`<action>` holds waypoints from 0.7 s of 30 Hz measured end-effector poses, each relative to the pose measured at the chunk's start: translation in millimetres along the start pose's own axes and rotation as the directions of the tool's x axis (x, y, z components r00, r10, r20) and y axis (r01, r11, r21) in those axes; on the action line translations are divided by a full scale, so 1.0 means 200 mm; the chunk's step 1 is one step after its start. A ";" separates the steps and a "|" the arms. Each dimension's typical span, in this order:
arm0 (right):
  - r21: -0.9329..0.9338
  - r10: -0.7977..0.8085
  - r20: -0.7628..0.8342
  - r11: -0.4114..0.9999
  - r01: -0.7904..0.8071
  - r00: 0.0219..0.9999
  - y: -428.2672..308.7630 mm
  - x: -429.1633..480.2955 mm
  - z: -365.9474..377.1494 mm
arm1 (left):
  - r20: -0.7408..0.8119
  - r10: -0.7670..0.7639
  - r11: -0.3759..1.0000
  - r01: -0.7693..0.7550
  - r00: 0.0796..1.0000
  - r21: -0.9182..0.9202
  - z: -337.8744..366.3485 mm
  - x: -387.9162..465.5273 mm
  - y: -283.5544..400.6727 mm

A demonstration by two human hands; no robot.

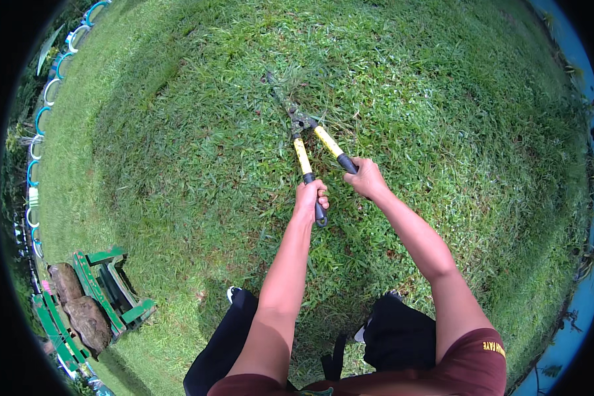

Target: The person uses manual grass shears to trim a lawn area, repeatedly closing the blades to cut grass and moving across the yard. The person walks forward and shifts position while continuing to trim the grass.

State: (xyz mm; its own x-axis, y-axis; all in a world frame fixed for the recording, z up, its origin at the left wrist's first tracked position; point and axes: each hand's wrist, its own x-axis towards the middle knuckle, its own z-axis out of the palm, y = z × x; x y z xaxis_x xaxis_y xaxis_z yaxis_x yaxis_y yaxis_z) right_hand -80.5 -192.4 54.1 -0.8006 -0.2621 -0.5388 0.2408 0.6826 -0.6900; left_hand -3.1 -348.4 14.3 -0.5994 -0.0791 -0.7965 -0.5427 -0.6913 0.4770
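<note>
Both my hands grip a pair of hedge shears (302,119) with yellow shafts and black handle ends. My left hand (310,198) is wrapped around the left handle, whose looped tip sticks out below the fist. Around the right handle, farther up and to the right, my right hand (369,178) is closed. The handles stand apart in a narrow V. Dirty, grass-flecked blades point up and to the left into the grass (218,163), which partly hides them. Some long loose-looking blades of grass lie beside the pivot.
A green wooden bench-like frame (96,287) with worn paint stands at the lower left, near brown logs or rocks (86,321). Blue and white half-buried rings (52,91) line the left edge. A blue strip (586,297) borders the grass on the right. My feet are on the lawn below.
</note>
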 end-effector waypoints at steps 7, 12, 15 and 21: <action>0.070 0.122 0.068 0.990 -0.126 0.990 -0.29 -0.43 -0.10 | -0.011 -0.138 0.989 0.139 0.990 0.048 -0.04 -0.53 0.19; 0.106 0.216 0.105 0.968 -0.227 0.971 -0.31 -0.73 -0.44 | -0.052 -0.235 0.952 0.241 0.971 0.187 0.13 -0.94 0.31; 0.021 0.132 0.033 0.991 -0.132 0.991 -0.33 -0.94 -0.77 | 0.014 -0.244 0.917 0.226 0.970 0.327 0.18 -1.25 0.48; -0.134 0.011 -0.028 0.991 -0.015 1.000 -0.61 -1.53 -1.45 | 0.070 -0.285 0.763 0.182 0.956 0.620 0.33 -1.97 0.96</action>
State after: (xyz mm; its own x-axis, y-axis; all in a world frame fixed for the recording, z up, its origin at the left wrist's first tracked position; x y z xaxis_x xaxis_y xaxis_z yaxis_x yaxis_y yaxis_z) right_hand -24.4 3.2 443.1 -0.8127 -0.2356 -0.5329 0.1771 0.7715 -0.6111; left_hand 90.3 -401.8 444.6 -0.4591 0.1717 -0.8716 -0.8883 -0.0962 0.4490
